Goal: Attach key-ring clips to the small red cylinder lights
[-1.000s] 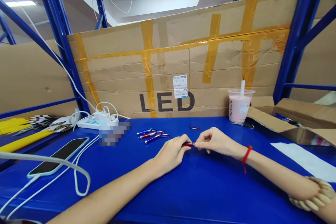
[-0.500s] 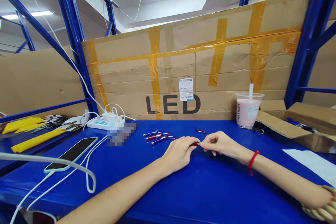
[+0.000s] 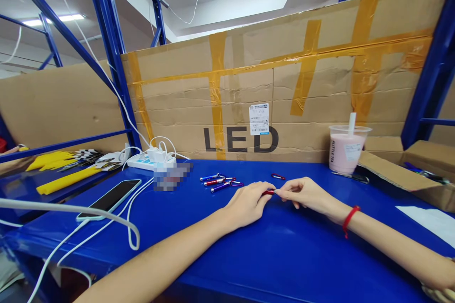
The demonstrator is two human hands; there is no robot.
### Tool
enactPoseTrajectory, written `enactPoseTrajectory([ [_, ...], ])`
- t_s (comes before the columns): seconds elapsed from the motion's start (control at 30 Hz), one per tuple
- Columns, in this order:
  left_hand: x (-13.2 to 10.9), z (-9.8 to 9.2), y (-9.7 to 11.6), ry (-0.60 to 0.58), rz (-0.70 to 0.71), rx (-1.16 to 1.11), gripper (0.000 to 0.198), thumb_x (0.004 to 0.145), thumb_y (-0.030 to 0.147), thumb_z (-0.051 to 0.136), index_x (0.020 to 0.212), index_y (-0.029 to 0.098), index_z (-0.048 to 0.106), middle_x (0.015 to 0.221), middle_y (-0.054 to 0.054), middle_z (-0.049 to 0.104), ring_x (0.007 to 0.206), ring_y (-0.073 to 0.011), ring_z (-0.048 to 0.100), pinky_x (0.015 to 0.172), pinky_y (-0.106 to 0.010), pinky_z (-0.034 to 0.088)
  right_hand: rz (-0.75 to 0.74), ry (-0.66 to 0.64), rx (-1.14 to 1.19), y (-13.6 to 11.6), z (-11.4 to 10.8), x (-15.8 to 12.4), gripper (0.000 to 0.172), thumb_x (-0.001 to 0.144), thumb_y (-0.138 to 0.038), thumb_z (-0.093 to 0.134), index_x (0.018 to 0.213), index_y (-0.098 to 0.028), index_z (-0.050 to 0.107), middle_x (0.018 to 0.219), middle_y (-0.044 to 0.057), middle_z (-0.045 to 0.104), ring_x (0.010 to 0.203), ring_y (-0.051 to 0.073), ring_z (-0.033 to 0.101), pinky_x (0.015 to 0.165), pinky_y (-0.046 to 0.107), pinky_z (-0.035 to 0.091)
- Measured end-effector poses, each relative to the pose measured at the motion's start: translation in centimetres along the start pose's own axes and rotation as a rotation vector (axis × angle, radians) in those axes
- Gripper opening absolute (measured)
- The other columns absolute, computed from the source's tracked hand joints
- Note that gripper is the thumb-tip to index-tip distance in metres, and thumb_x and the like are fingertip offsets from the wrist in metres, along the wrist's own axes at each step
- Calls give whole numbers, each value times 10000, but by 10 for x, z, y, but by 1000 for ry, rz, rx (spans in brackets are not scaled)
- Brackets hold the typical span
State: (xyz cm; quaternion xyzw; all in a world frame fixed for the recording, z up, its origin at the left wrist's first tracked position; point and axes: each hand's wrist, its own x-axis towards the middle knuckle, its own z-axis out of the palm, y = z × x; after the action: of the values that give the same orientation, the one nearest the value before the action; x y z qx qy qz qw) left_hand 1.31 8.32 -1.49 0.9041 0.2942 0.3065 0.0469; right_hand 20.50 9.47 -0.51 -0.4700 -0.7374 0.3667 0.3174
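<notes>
Cylinder: slim, shiny and red, with a silvery right end; it is lying crosswise between the 2 hands, mostly hiding under the left fingers; whether it is touching the table cannot be told.
Left hand: bare, back upward; thumb and fingers are pressing together around the cylinder, leaving only its end showing.
Right hand: bare, a red cord bracelet circling its wrist; thumb and forefinger are pinching the silvery end, while the other fingers are curling loosely below.
Clip: small, red, elongated; it is lying just beyond the fingertips, apart from both hands.
Tubes: 3 slim metallic pieces, 1 bright blue, 1 red and 1 purple-blue, are lying close together beyond the left hand.
Table: smooth, glossy and blue, it is supporting everything listed above and below.
Cup: clear plastic, holding a pink drink and white straw, it is standing upright beside an open brown cardboard box.
Paper: white, it is lying flat beyond the right forearm.
Phone: black-screened, pale-edged, it is lying well left of the hands, with a white cable attached.
</notes>
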Motion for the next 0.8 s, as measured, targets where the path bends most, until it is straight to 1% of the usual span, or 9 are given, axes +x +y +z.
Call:
enactPoseTrajectory([
  [0.1, -1, 0, 1, -7, -5, -14, 171, 884, 145, 436, 1051, 180, 458, 1020, 25, 482, 940, -102, 453, 830, -187, 373, 14, 2, -7, 0, 0, 0, 320, 627, -426, 630, 661, -109, 597, 508, -3, 498, 420, 53, 409, 406, 179, 246],
  [0.27, -1, 0, 1, -4, -10, -41, 202, 870, 193, 486, 1069, 181, 459, 1037, 22, 477, 948, -105, 453, 827, -180, 375, 13, -9, -16, -2, 0, 1, 373, 654, -481, 589, 679, -109, 600, 495, -5, 472, 429, 49, 398, 407, 175, 242],
  [0.4, 0, 1, -1, 1, -2, -78, 182, 897, 173, 427, 1074, 171, 469, 1049, 15, 473, 966, -102, 446, 847, -176, 361, 24, -11, -17, -2, 1, 1, 397, 646, -503, 586, 718, -113, 607, 521, 1, 486, 438, 50, 391, 412, 176, 248],
  [0.5, 0, 1, -2, 14, -12, -139, 178, 902, 150, 401, 1064, 165, 474, 1038, 11, 477, 932, -93, 460, 814, -157, 365, 24, 16, -14, -2, 2, 0, 404, 648, -505, 584, 784, -126, 617, 552, 3, 503, 448, 46, 386, 430, 174, 272],
  [0.57, 1, 0, -2, 15, -35, -191, 171, 898, 141, 404, 1052, 165, 475, 993, 12, 494, 874, -83, 476, 757, -142, 372, 27, 32, -12, -4, 3, -2, 406, 648, -504, 583, 792, -126, 620, 539, 0, 495, 450, 46, 382, 434, 173, 279],
  [0.67, 0, -1, 2, -9, -84, -260, 163, 895, 125, 399, 1039, 161, 466, 831, 19, 517, 739, -68, 484, 662, -127, 362, 28, 24, 2, -7, 3, -3, 401, 639, -496, 591, 759, -115, 617, 533, 3, 495, 450, 49, 393, 419, 170, 278],
  [0.7, -1, -1, 3, -16, -94, -273, 161, 893, 117, 398, 1031, 161, 467, 790, 22, 513, 715, -66, 480, 655, -127, 357, 23, 10, 9, -8, 3, -4, 394, 633, -489, 598, 742, -110, 615, 544, 7, 504, 450, 48, 400, 416, 169, 282],
  [0.77, -2, -1, 6, -43, -106, -266, 164, 891, 110, 395, 1024, 167, 474, 758, 25, 507, 692, -68, 472, 645, -129, 347, 1, -28, 22, -9, 2, -5, 372, 620, -465, 617, 703, -102, 611, 575, 15, 528, 449, 47, 415, 420, 168, 306],
  [0.8, -2, -1, 7, -54, -107, -257, 163, 889, 113, 400, 1021, 171, 476, 778, 23, 510, 693, -71, 471, 632, -130, 341, -15, -44, 28, -9, 1, -5, 358, 616, -449, 625, 693, -100, 612, 604, 23, 545, 456, 49, 427, 434, 170, 328],
])
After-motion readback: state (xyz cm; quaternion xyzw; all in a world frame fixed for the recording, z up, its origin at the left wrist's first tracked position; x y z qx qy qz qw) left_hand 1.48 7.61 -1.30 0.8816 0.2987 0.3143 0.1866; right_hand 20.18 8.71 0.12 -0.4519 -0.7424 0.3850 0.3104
